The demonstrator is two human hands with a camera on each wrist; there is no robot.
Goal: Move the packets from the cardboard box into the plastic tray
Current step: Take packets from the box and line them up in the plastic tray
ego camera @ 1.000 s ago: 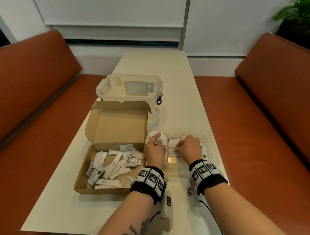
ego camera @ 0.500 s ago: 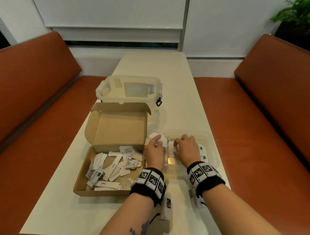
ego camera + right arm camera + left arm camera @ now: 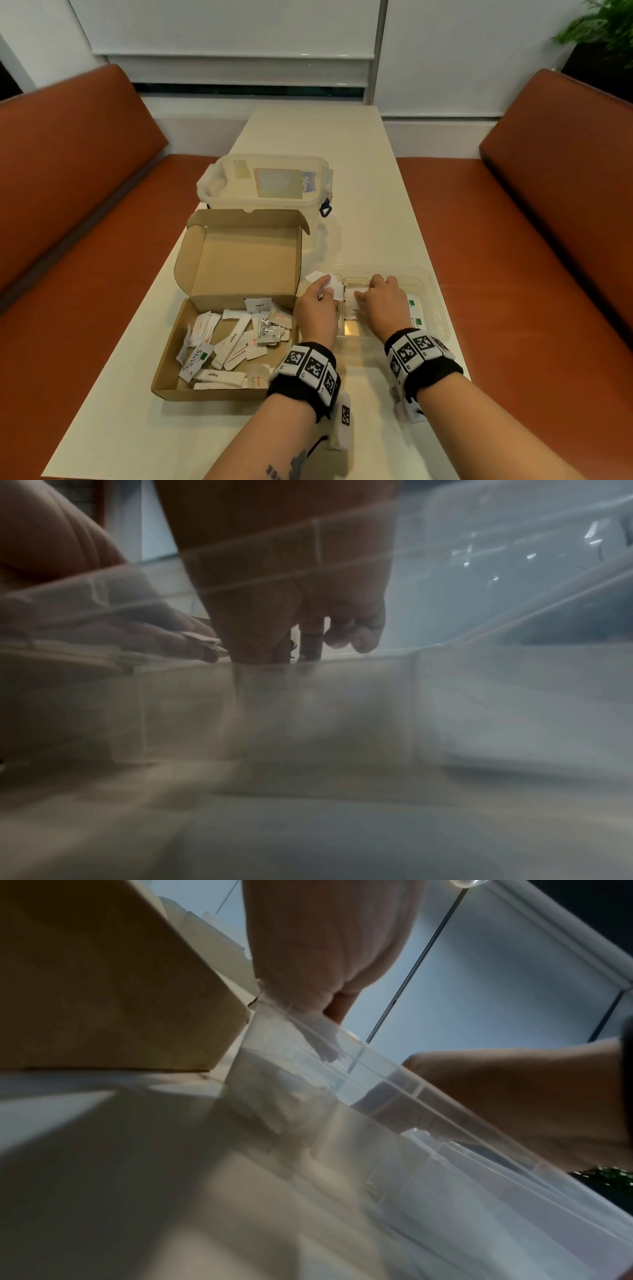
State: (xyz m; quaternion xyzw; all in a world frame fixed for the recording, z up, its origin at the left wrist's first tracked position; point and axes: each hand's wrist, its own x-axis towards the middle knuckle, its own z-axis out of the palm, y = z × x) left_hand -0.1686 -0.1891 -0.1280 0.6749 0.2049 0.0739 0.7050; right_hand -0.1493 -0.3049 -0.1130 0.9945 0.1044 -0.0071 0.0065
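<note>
**Packets going into the tray**

We are holding a small fan of white packets [image 3: 327, 284] in our left hand [image 3: 317, 310], fingers curled round them, thumb on top. They are sticking out past the fingertips, just above the tray's left end. The left wrist view is showing the same packets [image 3: 320, 1034] against the tray's clear wall, though blurred.

Our right hand [image 3: 382, 305] is reaching down into the tray [image 3: 435, 308], palm down, fingers bent, tips going into a middle compartment where white packets are already lying. From the right wrist view the fingers [image 3: 356, 634] are dipping behind the tray wall; we cannot tell whether they are pinching a packet or only pressing on the ones there. More packets with green marks [image 3: 414, 308] are lying in the compartment to the right of that hand.

The tray is sitting on the table [image 3: 359, 212], just right of the box [image 3: 209, 342] and touching or nearly touching it. The box is standing open, its lid [image 3: 239, 253] tilted up at the back, and many packets are still lying loose in it [image 3: 236, 339]: long sugar sticks, small squares, one marked Stevia.

Behind the box a lidded tub [image 3: 263, 181] is standing. Brown benches [image 3: 68, 192] are running along both sides of the table, and a plant [image 3: 603, 27] is showing at the top right.
</note>
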